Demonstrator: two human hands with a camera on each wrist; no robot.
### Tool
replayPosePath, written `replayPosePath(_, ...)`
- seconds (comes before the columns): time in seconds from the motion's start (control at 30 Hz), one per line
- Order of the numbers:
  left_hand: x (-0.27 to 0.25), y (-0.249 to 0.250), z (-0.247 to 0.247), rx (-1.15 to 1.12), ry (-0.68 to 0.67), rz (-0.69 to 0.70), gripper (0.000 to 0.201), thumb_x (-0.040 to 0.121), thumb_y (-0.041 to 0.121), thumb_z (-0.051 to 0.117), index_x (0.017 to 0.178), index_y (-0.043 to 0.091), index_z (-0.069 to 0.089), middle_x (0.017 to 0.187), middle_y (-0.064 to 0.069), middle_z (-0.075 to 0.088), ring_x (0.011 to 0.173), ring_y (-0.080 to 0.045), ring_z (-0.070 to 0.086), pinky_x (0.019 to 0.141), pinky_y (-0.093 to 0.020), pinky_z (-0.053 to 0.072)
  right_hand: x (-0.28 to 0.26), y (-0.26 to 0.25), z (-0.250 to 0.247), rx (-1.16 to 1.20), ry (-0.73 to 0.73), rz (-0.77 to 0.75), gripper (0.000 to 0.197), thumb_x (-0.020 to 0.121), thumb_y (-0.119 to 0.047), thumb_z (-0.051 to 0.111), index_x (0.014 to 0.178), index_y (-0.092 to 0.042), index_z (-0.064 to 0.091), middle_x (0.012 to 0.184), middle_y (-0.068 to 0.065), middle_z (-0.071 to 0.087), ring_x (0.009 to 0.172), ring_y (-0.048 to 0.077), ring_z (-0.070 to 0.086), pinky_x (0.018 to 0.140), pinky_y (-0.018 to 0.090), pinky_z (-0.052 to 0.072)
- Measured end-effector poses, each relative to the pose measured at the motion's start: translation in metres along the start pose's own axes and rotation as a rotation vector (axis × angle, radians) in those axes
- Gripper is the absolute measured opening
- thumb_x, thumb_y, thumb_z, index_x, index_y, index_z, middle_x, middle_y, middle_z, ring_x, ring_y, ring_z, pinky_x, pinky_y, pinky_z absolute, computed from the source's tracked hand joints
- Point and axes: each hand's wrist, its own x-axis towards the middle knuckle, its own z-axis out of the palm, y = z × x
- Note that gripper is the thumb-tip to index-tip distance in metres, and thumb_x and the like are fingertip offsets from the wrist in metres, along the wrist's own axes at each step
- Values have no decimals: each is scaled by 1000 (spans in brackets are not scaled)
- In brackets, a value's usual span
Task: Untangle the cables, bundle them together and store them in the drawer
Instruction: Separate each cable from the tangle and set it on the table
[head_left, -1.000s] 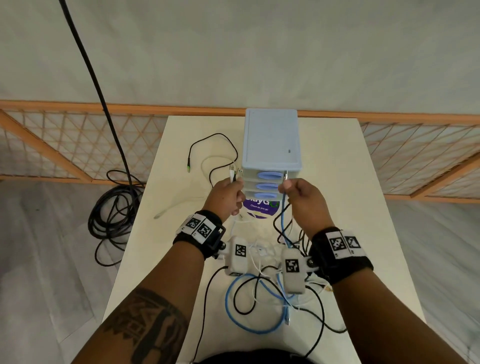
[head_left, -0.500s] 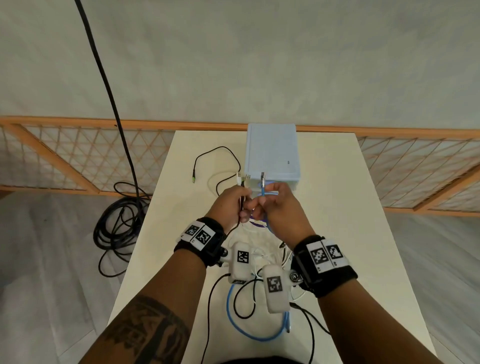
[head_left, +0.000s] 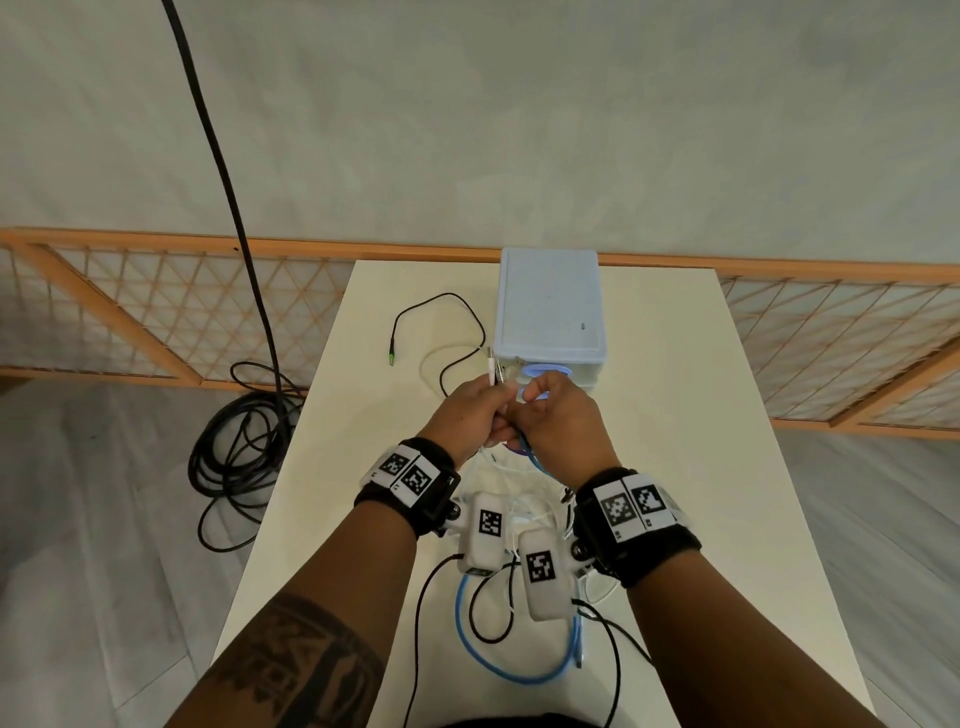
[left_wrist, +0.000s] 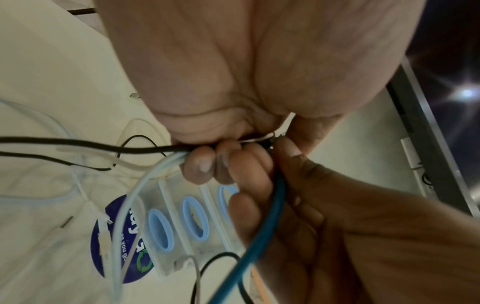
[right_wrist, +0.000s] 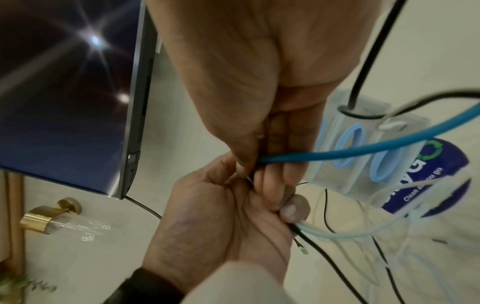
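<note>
In the head view my left hand (head_left: 485, 413) grips a bundle of cable ends (head_left: 497, 370), black and white, which stick up from the fist. My right hand (head_left: 537, 410) touches it and pinches the blue cable (right_wrist: 337, 152) right beside the bundle. The left wrist view shows my left fingers (left_wrist: 201, 164) curled round black and white cables, with the blue cable (left_wrist: 275, 197) running down the right palm. Loose loops of blue cable (head_left: 519, 678) and black cable lie tangled on the table under my wrists. The pale blue drawer unit (head_left: 548, 312) stands just behind the hands, drawers closed.
A black cable with a green plug (head_left: 391, 358) lies left of the drawer unit. A round purple label (left_wrist: 122, 236) lies in front of the drawers. A thick black cable coil (head_left: 234, 457) sits on the floor at the left. The table edge (head_left: 779, 467) is at the right.
My right hand has come left with the blue cable end until it meets the left hand. The left hand has kept its grip on the cable ends.
</note>
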Motion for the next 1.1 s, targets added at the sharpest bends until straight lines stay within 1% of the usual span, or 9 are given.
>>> replayPosePath(0.1, 1, -1, -1, 51, 59, -10, 29, 108, 28, 45, 87, 8, 52, 63, -4, 49, 45, -11, 45, 49, -24, 40, -1, 4, -5, -93, -64, -22, 20, 95, -18, 68, 97, -14, 48, 67, -3, 75, 58, 2, 69, 60, 15, 49)
replayPosePath(0.2, 4, -6, -4, 88, 104, 33, 36, 106, 39, 44, 85, 12, 55, 71, -6, 59, 54, -21, 50, 61, -32, 44, -6, 14, -3, -134, -176, -9, 16, 98, -17, 63, 100, -11, 49, 77, 5, 78, 64, 10, 71, 72, 26, 53)
replayPosePath(0.43, 2, 0, -2, -374, 135, 20, 31, 111, 32, 35, 90, 11, 44, 64, -3, 47, 61, -27, 58, 55, -36, 53, -13, 28, -7, -199, -285, 18, 40, 107, -34, 50, 82, -9, 68, 60, -3, 62, 52, 8, 54, 62, 19, 46)
replayPosePath(0.57, -1, 2, -1, -449, 105, 9, 31, 110, 38, 36, 89, 16, 43, 62, 2, 39, 44, -14, 34, 43, -25, 41, -14, 23, -8, -248, -294, 15, 43, 101, -37, 59, 62, -19, 58, 55, -8, 53, 53, 8, 45, 57, 15, 40)
replayPosePath(0.73, 5, 14, -16, -276, 152, 98, 30, 110, 33, 39, 87, 16, 47, 51, 8, 31, 41, -8, 20, 42, -17, 21, -11, 15, -12, -212, -258, -38, 49, 100, -44, 59, 62, -13, 56, 56, -1, 52, 53, 13, 42, 60, 23, 37)
replayPosePath(0.8, 6, 22, -28, -173, 195, 118, 31, 110, 30, 41, 86, 14, 50, 49, 9, 29, 41, -9, 19, 43, -17, 21, -9, 13, -14, -167, -253, -17, 48, 100, -42, 60, 58, -18, 56, 57, -2, 51, 57, 16, 43, 63, 25, 39)
replayPosePath(0.9, 6, 27, -41, 261, 244, 228, 34, 107, 29, 46, 80, 11, 56, 48, 9, 39, 41, -12, 29, 48, -24, 28, -5, 7, -12, -162, -257, -22, 47, 100, -38, 60, 57, -21, 58, 57, -1, 51, 59, 19, 45, 64, 26, 39)
replayPosePath(1.0, -2, 29, -39, 607, 157, 336, 40, 104, 30, 53, 76, 2, 59, 56, -1, 48, 50, -18, 42, 57, -32, 38, -3, -2, -11, -16, -231, 39, 37, 103, -23, 56, 70, -10, 63, 52, -2, 46, 45, 12, 39, 50, 19, 34)
replayPosePath(1.1, -9, 22, -35, 701, 2, 334, 44, 101, 34, 60, 63, 12, 56, 52, 5, 42, 47, -8, 38, 53, -28, 33, -1, -6, -6, 185, -183, 155, 30, 103, -17, 49, 77, -9, 62, 56, -1, 47, 44, 13, 40, 49, 22, 34)
